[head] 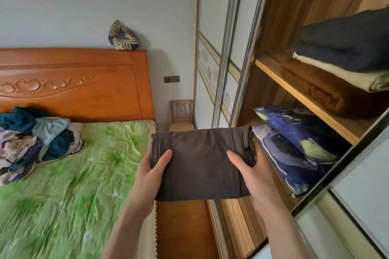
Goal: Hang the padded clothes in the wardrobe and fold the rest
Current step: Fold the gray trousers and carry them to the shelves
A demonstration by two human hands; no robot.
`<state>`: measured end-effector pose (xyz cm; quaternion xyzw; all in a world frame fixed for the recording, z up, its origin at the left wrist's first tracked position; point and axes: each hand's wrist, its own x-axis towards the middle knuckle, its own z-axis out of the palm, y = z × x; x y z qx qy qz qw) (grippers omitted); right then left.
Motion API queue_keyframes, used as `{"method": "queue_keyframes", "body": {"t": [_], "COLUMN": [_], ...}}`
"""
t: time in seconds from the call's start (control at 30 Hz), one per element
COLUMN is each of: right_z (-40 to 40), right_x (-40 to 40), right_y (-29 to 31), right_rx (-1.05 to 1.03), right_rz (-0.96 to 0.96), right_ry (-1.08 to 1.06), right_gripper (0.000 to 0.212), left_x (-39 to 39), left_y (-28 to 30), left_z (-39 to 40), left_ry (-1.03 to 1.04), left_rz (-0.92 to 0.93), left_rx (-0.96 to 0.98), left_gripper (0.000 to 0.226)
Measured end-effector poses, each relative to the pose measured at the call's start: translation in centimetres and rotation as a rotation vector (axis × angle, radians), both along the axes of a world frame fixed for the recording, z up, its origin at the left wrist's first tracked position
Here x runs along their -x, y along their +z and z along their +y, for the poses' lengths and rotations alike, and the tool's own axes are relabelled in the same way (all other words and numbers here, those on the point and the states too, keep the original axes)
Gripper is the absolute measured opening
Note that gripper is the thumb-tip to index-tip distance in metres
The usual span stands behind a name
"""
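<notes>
A folded dark grey garment (200, 162) is held flat in the air between the bed and the open wardrobe (280, 82). My left hand (150, 176) grips its left edge, thumb on top. Gripping its right edge the same way is my right hand (250, 172), thumb over the cloth and fingers beneath. A heap of unfolded clothes (35, 139), blue, white and patterned, lies on the bed at the far left.
The bed has a green sheet (80, 185) and an orange wooden headboard (73, 82). Wardrobe shelves hold blue patterned pillows (299, 145), a brown blanket (322, 88) and folded dark and cream bedding (347, 48). A small wooden chair (182, 113) stands by the wall.
</notes>
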<state>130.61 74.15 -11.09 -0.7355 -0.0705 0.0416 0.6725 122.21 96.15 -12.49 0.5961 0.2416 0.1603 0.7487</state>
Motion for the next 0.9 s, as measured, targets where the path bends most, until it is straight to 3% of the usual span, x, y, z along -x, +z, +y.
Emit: {"method": "queue_keyframes", "body": {"t": [0.2, 0.4, 0.67, 0.9], "right_z": [4.7, 6.3, 5.2, 5.5], "right_x": [-7.7, -12.7, -17.8, -20.8], "right_y": [0.6, 1.6, 4.0, 3.8], "right_rx": [-0.028, -0.025, 0.014, -0.048], "right_rz": [0.021, 0.043, 0.037, 0.048], "right_ry": [-0.054, -0.154, -0.378, -0.472], "right_gripper": [0.069, 0.037, 0.067, 0.055], "left_x": [-8.1, -16.1, -26.3, -33.8], "left_y": [0.9, 2.2, 3.3, 4.5], "left_z": [5.0, 7.7, 7.9, 8.4], "left_ry": [-0.043, -0.169, -0.413, -0.576], "left_rz": [-0.004, 0.003, 0.015, 0.049], "left_rx": [-0.028, -0.053, -0.002, -0.068], "left_gripper": [0.036, 0.027, 0.044, 0.043]}}
